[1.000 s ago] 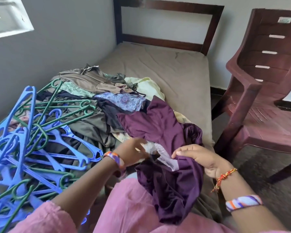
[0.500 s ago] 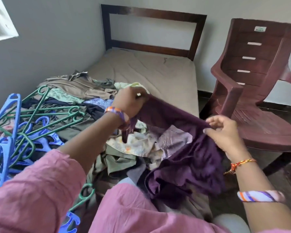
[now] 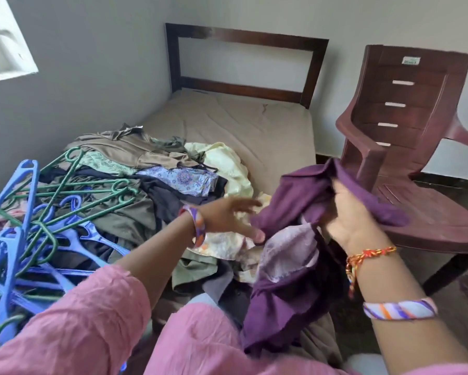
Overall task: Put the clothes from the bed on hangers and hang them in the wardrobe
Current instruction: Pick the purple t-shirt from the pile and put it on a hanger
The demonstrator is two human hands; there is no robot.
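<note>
One purple garment (image 3: 295,280) is in hand at this moment; it hangs bunched in front of the person, above the near edge of the bed (image 3: 254,131) and beside the clothes pile. The right hand (image 3: 346,217) grips the upper part of the cloth, its fingers (image 3: 338,197) curled into the folds. The left hand (image 3: 227,215) is beside the garment with its fingers spread and relaxed; the thumb tip lies at the cloth edge, but no grasp is visible. The image is blurred here, so contact cannot be confirmed.

No hanger is inserted in the garment. The hangers (image 3: 38,226), blue and green plastic, lie tangled in a heap on the left of the bed, partly over the clothes.

The clothes pile (image 3: 151,180) covers the near half of the mattress: brown, dark, green, pale yellow and patterned pieces, several overlapping. None of these is on a hanger.

A brown plastic chair (image 3: 406,131) stands to the right of the bed, just behind the held garment. The wardrobe is not in view.

Task status, as a judgement: early stage. The current step appears to be sorting out the purple garment for hanging. Remaining: select a hanger, fit it, carry the garment to the wardrobe, then repeat for each piece in the pile.
</note>
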